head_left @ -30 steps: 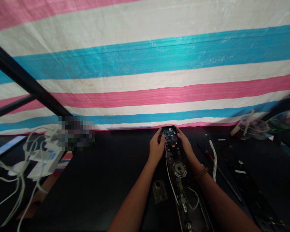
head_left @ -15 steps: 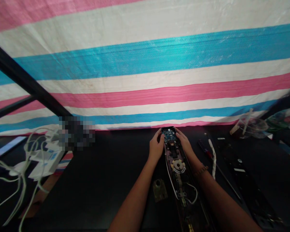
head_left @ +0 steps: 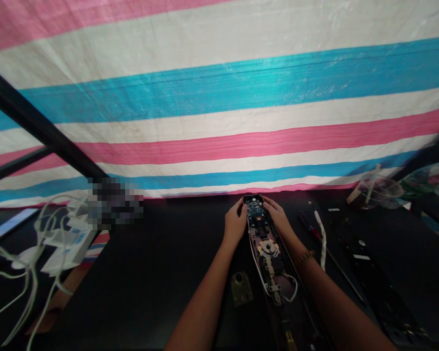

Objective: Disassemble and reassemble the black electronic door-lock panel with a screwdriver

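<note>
A long, narrow electronic door lock panel (head_left: 259,234), its inside facing up, stretches from the far part of the table toward me. It carries a blue circuit board (head_left: 255,208), a round metal hub (head_left: 269,248) and a loop of white wire (head_left: 295,287). My left hand (head_left: 236,222) is closed on the left edge of its far end, thumb beside the board. Opposite it, my right hand (head_left: 277,214) grips the right edge, thumb near the board. The fingertips under the panel are hidden. A small yellowish block with a round hole (head_left: 242,288) lies left of the panel.
To the right lie a screwdriver (head_left: 309,225), a white-wrapped cable (head_left: 321,239) and a long black panel (head_left: 373,278). A plastic cup with a straw (head_left: 373,190) stands behind them. White cables (head_left: 32,263) and a phone (head_left: 10,225) are at left. A striped sheet (head_left: 219,92) hangs behind the table.
The far end of the lock panel has shifted very slightly left and toward me, with both hands still on it. Nothing else has visibly moved.
</note>
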`<state>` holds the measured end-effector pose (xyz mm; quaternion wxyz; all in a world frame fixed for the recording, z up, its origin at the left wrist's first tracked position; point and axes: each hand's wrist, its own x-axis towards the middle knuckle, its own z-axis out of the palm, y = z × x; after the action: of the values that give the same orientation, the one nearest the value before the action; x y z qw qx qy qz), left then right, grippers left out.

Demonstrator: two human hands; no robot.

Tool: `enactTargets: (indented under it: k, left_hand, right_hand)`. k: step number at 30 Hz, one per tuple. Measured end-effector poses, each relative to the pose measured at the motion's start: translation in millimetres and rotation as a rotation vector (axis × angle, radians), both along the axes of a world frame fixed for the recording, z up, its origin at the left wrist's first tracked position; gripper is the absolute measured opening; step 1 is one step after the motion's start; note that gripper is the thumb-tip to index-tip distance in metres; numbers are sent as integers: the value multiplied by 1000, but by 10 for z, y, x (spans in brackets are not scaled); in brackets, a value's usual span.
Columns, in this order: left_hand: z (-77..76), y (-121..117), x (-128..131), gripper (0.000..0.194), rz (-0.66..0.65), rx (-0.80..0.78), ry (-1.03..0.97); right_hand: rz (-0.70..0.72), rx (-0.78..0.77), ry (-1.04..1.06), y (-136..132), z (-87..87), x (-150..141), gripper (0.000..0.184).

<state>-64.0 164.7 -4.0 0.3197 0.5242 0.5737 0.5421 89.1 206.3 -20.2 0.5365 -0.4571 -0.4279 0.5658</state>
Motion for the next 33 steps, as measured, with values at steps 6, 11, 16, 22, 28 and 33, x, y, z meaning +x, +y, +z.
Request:
enactTargets:
  k: [6, 11, 16, 22, 28, 33]
  left_hand:
    - [11, 6, -8, 36, 21, -12, 1]
    - [-4, -1, -2, 39, 25, -14, 2]
    - [-1, -31, 13, 50, -15, -6, -33]
    - [77, -86, 33, 56, -34, 6, -108]
    - [148, -129, 40, 57, -33, 54, -100]
    - [211, -184, 47, 53, -36, 144, -49]
  right_hand:
    - [15, -8, 43, 15, -22, -16, 41]
    - [-7, 3, 40, -24, 35, -13, 37]
    - [-14, 37, 61, -69, 94, -25, 39]
    - [61, 77, 58, -101, 159, -18, 38]
    - [102, 94, 89, -165, 257, -6, 40]
    - [111, -30, 171, -228, 277, -23, 46]
